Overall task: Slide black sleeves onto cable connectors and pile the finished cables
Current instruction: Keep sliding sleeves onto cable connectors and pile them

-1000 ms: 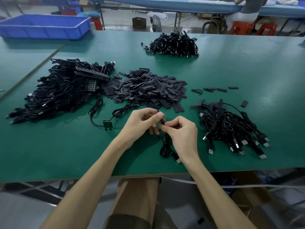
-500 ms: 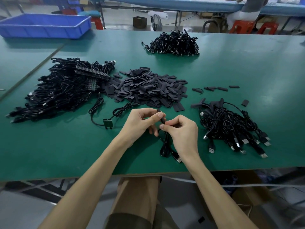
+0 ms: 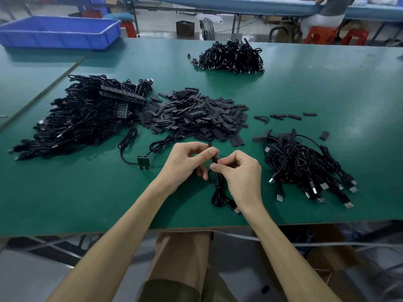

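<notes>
black sleeve point(image 3: 210, 146) in pinch grip of left hand point(image 3: 185, 162), cable point(image 3: 218, 192) just below in pinch grip of right hand point(image 3: 242, 173)

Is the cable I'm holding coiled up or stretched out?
Coiled. The cable hangs from the left hand and right hand in a tight bundle, plug on the table.

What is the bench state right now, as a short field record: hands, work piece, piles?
left hand: pinches black sleeve
right hand: pinches cable just below the sleeve
cable: hangs to the green table, USB plug near the edge
sleeve pile: centre, beyond the hands
USB cable pile: right of the hands
large cable pile: left of the sleeve pile
far cable pile: back centre
</notes>
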A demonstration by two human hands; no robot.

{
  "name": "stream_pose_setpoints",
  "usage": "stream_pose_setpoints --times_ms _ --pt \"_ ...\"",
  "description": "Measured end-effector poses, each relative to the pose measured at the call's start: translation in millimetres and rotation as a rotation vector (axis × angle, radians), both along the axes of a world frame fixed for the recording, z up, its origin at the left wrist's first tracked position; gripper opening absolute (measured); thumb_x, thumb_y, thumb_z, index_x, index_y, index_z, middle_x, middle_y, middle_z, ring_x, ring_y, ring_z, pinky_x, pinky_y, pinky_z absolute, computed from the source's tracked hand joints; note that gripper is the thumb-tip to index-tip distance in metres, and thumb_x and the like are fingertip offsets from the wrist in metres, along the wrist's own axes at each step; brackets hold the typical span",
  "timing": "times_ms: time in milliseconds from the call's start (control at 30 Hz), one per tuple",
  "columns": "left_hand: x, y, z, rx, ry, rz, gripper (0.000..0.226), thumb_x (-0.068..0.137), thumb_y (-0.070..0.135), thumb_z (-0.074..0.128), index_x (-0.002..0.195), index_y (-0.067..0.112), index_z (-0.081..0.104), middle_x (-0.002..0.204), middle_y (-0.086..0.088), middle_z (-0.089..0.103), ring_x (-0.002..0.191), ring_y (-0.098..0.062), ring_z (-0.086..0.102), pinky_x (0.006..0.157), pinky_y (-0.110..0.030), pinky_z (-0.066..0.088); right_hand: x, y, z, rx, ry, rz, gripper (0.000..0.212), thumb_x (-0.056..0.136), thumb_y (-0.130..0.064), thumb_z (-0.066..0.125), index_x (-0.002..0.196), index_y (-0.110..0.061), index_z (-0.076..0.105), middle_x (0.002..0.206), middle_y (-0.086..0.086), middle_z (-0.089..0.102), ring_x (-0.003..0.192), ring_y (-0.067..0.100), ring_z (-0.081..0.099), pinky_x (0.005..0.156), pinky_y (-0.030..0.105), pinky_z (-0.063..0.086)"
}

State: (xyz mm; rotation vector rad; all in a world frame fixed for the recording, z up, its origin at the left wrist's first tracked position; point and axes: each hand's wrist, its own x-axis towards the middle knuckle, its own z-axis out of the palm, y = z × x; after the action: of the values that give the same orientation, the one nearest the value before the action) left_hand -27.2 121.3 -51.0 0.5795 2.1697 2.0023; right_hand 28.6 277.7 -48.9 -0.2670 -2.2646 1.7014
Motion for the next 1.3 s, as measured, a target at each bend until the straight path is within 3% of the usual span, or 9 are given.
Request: stream_pose_setpoints --times_ms 133,433,567,867,1067,1300 --pt "-1.6 -0.2 -0.4 0.024 -0.051 0.062 0.029 0.100 0.035 0.065 0.092 0.009 0.076 0.081 -0.006 0.075 0.047 -0.022 0.060 0.051 -0.028 0.049 2.7 -1.2 0.8 -0.051 0.040 0.099 0.018 0.080 -0.012 0.088 0.083 -0.016 0.071 0.080 -0.009 0.077 0.076 0.005 0.075 0.072 0.016 0.056" --pt "-4.2 -1.8 -0.4 0.030 -0.107 0.043 0.029 0.099 0.034 0.066 0.094 0.008 0.077 0.078 -0.004 0.073 0.044 -0.018 0.056 0.050 -0.023 0.048 1.5 1.3 -2.2 -0.049 0.091 0.100 0.013 0.087 -0.011 0.082 0.087 -0.018 0.071 0.078 -0.007 0.078 0.078 0.008 0.076 0.075 0.019 0.058" --pt "-5.2 -2.4 -1.4 0.023 -0.105 0.020 0.027 0.099 0.033 0.066 0.094 0.008 0.078 0.084 -0.013 0.074 0.044 -0.017 0.056 0.051 -0.023 0.049 0.7 0.9 -3.8 -0.050 0.090 0.089 0.014 0.087 -0.007 0.082 0.086 -0.015 0.071 0.078 -0.008 0.078 0.076 0.008 0.077 0.077 0.021 0.060" --pt "-6.5 -6.3 -0.6 0.073 -0.148 -0.025 0.027 0.098 0.031 0.066 0.099 0.006 0.077 0.092 -0.011 0.076 0.047 -0.017 0.058 0.055 -0.022 0.052 1.2 -0.3 -4.5 -0.047 0.100 0.082 0.010 0.087 -0.005 0.082 0.086 -0.009 0.073 0.079 -0.009 0.078 0.075 0.006 0.076 0.075 0.021 0.060" --pt "-8.3 -10.1 -1.1 0.131 -0.169 -0.097 0.024 0.101 0.025 0.062 0.112 0.007 0.075 0.110 -0.013 0.075 0.047 -0.013 0.054 0.058 -0.020 0.051 0.1 -0.8 -4.1 -0.091 0.108 0.098 0.013 0.087 -0.003 0.081 0.085 -0.012 0.071 0.079 -0.006 0.079 0.076 0.007 0.077 0.072 0.018 0.058" --pt "-8.9 -11.4 -1.3 0.205 -0.212 -0.125 0.021 0.099 0.023 0.063 0.110 0.012 0.077 0.114 -0.014 0.074 0.046 -0.009 0.051 0.059 -0.016 0.049 0.5 0.5 -2.8 -0.216 0.122 0.160 0.015 0.088 -0.004 0.079 0.087 -0.013 0.067 0.095 -0.002 0.080 0.087 0.018 0.078 0.083 0.031 0.062"
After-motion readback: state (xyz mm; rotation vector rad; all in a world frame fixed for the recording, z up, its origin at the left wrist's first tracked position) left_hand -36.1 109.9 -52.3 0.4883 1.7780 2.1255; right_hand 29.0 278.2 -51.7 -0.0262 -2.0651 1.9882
